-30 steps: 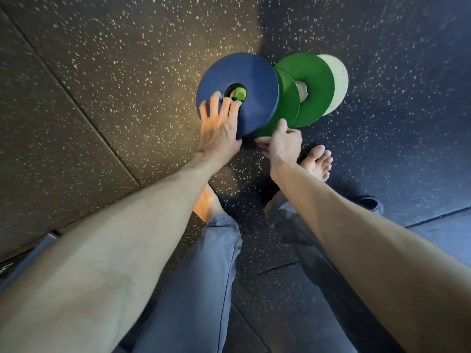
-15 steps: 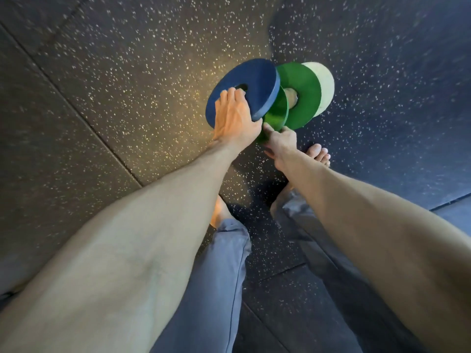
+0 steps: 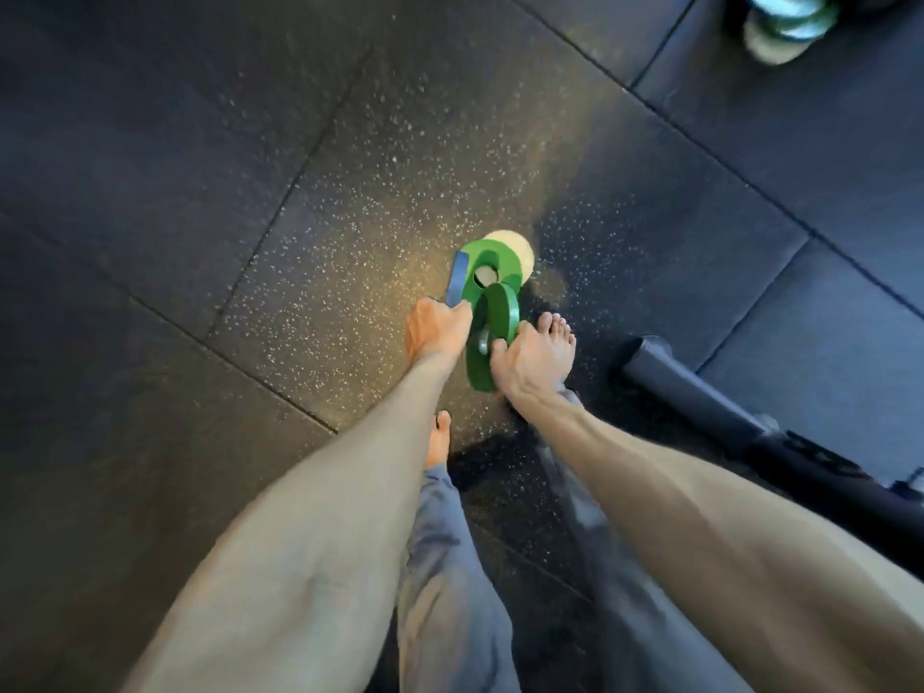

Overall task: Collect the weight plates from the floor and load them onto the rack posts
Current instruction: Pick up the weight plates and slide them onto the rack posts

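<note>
From the head camera I look straight down along both forearms to a small cluster of plates. My left hand has its fingers curled round the lower edge of the blue plate, which stands almost edge-on just above the knuckles. My right hand is clamped on the near green plate, with the fingers wrapped over its right rim and the thumb lying by the grey centre hole. This plate is tilted and sits between the two hands, which are close together but not touching.

Just beyond the hands is the far green plate, its face turned up at me and its hole plainly visible. It is pressed between the blue plate on its left and the near green plate in front. Behind it, farthest from the hands, a pale plate peeks out past its top right edge. I cannot tell whether these two back plates are carried or rest on the floor, a dark speckled rubber mat in large tiles.

My bare right foot is just beside the right hand, partly hidden by it. The left foot shows below the left wrist, between the forearms, above grey trousers. Right of the right arm a thick black bar lies across the floor. Well beyond it, at the top right corner, some blurred discs are stacked, too smeared to make out.
</note>
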A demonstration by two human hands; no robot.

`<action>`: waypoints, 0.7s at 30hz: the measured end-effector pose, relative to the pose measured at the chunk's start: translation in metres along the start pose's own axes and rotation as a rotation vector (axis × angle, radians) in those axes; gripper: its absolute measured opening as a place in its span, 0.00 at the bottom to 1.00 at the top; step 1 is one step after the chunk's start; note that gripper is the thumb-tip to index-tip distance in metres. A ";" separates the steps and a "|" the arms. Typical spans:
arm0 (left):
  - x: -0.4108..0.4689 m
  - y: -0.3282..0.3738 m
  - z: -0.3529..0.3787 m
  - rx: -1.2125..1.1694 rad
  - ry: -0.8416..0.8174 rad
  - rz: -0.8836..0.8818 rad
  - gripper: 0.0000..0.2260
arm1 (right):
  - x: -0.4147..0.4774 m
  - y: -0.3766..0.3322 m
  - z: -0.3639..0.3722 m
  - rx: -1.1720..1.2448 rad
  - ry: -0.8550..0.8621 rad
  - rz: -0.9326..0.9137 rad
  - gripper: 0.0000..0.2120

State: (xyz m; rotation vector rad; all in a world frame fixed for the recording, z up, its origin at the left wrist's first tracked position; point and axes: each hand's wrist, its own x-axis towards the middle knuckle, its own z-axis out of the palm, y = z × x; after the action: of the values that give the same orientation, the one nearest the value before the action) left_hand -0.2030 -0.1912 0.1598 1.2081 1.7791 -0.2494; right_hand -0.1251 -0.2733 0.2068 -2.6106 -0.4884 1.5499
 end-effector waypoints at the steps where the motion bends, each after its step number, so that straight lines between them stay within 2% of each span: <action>1: -0.022 0.010 -0.013 -0.001 -0.017 0.008 0.12 | -0.020 0.001 -0.007 0.023 0.028 -0.017 0.17; 6: -0.130 0.048 -0.070 0.071 -0.076 0.108 0.17 | -0.123 0.016 -0.037 0.232 0.211 -0.014 0.14; 11: -0.232 0.056 -0.096 0.233 -0.137 0.280 0.17 | -0.184 0.060 -0.030 0.387 0.371 0.086 0.23; 16: -0.308 0.044 -0.090 0.434 -0.242 0.441 0.18 | -0.277 0.099 -0.055 0.702 0.464 0.158 0.11; 21: -0.382 0.015 -0.053 0.619 -0.357 0.548 0.21 | -0.373 0.161 -0.074 0.902 0.603 0.196 0.06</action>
State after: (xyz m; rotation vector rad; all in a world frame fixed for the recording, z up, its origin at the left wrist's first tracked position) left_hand -0.1933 -0.3879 0.4916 1.8956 1.0285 -0.6731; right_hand -0.1883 -0.5312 0.5229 -2.2045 0.4298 0.6538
